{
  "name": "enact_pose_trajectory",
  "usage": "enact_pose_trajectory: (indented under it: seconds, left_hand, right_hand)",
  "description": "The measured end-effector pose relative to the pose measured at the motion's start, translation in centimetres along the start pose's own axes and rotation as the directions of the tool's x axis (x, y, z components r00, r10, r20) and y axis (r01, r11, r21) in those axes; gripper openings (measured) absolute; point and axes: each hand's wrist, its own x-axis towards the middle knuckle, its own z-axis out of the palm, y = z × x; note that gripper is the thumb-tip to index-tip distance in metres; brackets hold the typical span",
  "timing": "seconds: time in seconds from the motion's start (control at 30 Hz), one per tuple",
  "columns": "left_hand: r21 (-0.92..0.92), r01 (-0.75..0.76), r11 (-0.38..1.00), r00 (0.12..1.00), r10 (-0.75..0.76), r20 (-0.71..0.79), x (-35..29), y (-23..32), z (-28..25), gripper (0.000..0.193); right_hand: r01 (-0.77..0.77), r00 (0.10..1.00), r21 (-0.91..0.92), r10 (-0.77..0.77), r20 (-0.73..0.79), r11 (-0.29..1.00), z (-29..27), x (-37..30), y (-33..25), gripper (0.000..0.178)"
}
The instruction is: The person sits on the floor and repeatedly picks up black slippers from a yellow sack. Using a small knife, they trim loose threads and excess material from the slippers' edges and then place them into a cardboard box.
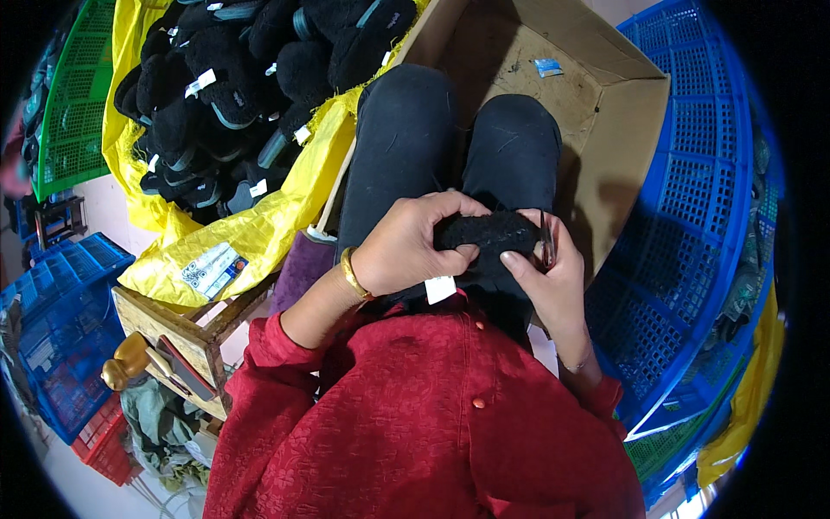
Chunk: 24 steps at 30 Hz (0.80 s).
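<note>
Over my lap I hold a black fuzzy slipper [486, 232] between both hands. My left hand [413, 240] grips its left end, thumb below and fingers above. A white tag [440, 289] hangs beneath that hand. My right hand [553, 268] pinches the slipper's right end, with the thumb on its near side. Dark metal snips [546, 240] also sit in the right hand, pointing up along the fingers; their lower part is hidden by the hand.
A yellow sack [251, 238] at the upper left bears a heap of black slippers [229, 78] with white tags. Beyond my knees stands an open cardboard box [635, 130] with a small blue packet [547, 67]. Blue crates [692, 199] line the right; a wooden stool [164, 316] is at left.
</note>
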Motion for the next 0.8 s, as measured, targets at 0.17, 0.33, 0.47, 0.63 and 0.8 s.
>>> enact_pose_trajectory:
  seconds: [0.17, 0.33, 0.47, 0.63, 0.8]
  left_hand:
    - [0.124, -0.100, 0.987, 0.992, 0.108, -0.059, 0.1, -0.5, 0.3, 0.031]
    - [0.167, -0.115, 0.979, 0.993, 0.120, -0.017, -0.1, -0.5, 0.1, 0.030]
    - [0.144, -0.074, 0.987, 0.997, 0.073, 0.011, 0.0, -0.5, 0.0, 0.030]
    - [0.221, -0.160, 0.962, 0.980, 0.182, -0.081, -0.2, -0.7, 0.9, 0.031]
    - [0.241, -0.181, 0.954, 0.974, 0.207, -0.087, 0.0, -0.9, 0.8, 0.031]
  right_hand:
    - [0.026, 0.999, -0.107, -0.024, 0.028, 0.994, 0.1, 0.2, -0.1, 0.041]
    - [0.015, 1.000, -0.141, -0.013, 0.017, 0.990, 0.3, 0.0, -0.7, 0.039]
    - [0.039, 0.999, -0.182, -0.043, -0.016, 0.983, 0.5, 0.0, -0.3, 0.042]
    - [-0.060, 0.994, -0.497, 0.008, -0.105, 0.866, 1.3, 0.1, -1.6, 0.049]
    - [-0.082, 0.992, -0.570, 0.015, -0.122, 0.818, 1.7, 0.5, -2.4, 0.043]
